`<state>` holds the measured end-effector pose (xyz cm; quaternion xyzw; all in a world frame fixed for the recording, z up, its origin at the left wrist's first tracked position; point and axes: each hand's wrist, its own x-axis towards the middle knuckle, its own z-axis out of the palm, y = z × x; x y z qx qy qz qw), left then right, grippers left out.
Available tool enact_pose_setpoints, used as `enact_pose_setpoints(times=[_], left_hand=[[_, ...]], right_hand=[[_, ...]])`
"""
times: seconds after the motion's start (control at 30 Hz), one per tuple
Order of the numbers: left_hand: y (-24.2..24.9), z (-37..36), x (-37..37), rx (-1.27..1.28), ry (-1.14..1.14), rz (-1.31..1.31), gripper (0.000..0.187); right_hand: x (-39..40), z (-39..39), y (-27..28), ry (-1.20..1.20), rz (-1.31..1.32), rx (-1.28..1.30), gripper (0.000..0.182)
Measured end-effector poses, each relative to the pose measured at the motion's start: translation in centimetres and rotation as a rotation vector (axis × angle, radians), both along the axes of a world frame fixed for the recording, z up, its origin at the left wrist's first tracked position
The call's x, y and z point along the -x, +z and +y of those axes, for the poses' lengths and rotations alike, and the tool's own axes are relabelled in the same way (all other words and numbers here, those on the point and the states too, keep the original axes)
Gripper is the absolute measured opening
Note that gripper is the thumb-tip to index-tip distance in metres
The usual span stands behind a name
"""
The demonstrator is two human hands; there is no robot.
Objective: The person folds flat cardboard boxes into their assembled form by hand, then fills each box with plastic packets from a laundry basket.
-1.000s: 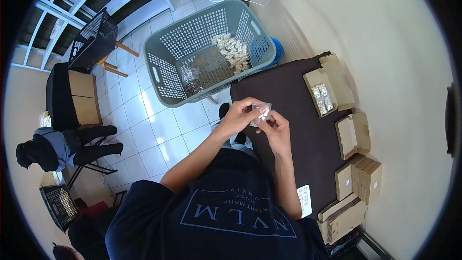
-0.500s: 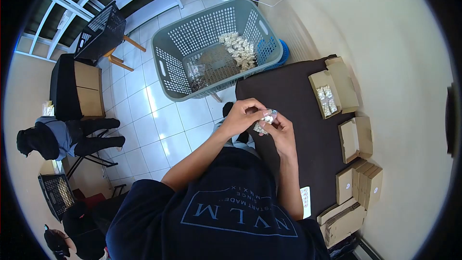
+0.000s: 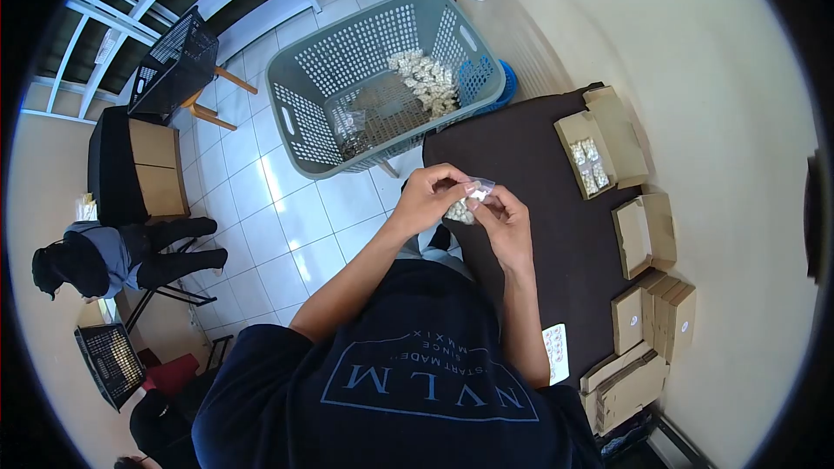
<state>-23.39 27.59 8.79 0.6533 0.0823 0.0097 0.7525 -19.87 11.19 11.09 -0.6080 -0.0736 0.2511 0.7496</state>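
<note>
Above the dark table's edge, a small clear plastic bag (image 3: 462, 212) of pale, whitish pieces is held between my two hands. My left hand (image 3: 426, 200) pinches the bag's upper part from the left, fingers bent. On the other side, my right hand (image 3: 509, 230) grips it with thumb and fingers closed around its edge. The bag's top flap stands up loose between the fingertips. What exactly the pieces are is too small to tell.
A large grey-green basket (image 3: 304, 161) holds several similar bags. Along the dark table (image 3: 556, 269) stand an open cardboard box (image 3: 621, 135) with filled bags, another open box (image 3: 645, 234), stacked boxes (image 3: 669, 317) and a printed sheet (image 3: 556, 353). Other people are at the left.
The bag has tilted in my hands and its clear top flap shows more. Both hands have risen slightly in view, still holding it. The camera has shifted a little.
</note>
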Motion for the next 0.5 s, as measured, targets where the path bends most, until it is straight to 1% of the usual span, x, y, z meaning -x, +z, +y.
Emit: enact_pose_setpoints(times=[0.03,0.07,0.1,0.13,0.2,0.27,0.43,0.5], left_hand=[[0.2,0.1,0.1,-0.004,0.000,0.003,0.011],[0.6,0.2,0.2,-0.075,-0.032,-0.005,0.009],[0.9,0.3,0.2,-0.146,-0.063,-0.012,0.008],[0.9,0.3,0.3,-0.148,-0.062,-0.009,0.008],[0.7,0.3,0.2,-0.209,-0.091,-0.052,0.007],[0.1,0.2,0.3,-0.211,-0.105,-0.055,0.008],[-0.4,0.4,0.3,-0.205,-0.118,-0.076,0.011],[-1.3,0.8,0.3,-0.111,-0.147,-0.019,0.012]], right_hand=[[0.1,0.1,0.0,0.002,-0.005,0.030,0.014],[0.1,0.1,-0.4,0.003,-0.003,0.026,0.014],[0.1,-0.1,-1.1,-0.016,-0.063,0.047,0.011],[0.1,-0.2,-1.5,-0.034,-0.121,0.069,0.009],[0.0,-0.7,-1.7,-0.010,-0.094,0.086,0.007],[-0.2,-1.0,-1.9,0.011,-0.069,0.104,0.006],[-0.3,-1.3,-1.9,0.035,0.056,0.010,0.009],[-0.5,-1.3,-2.1,0.046,0.094,-0.017,0.009]])
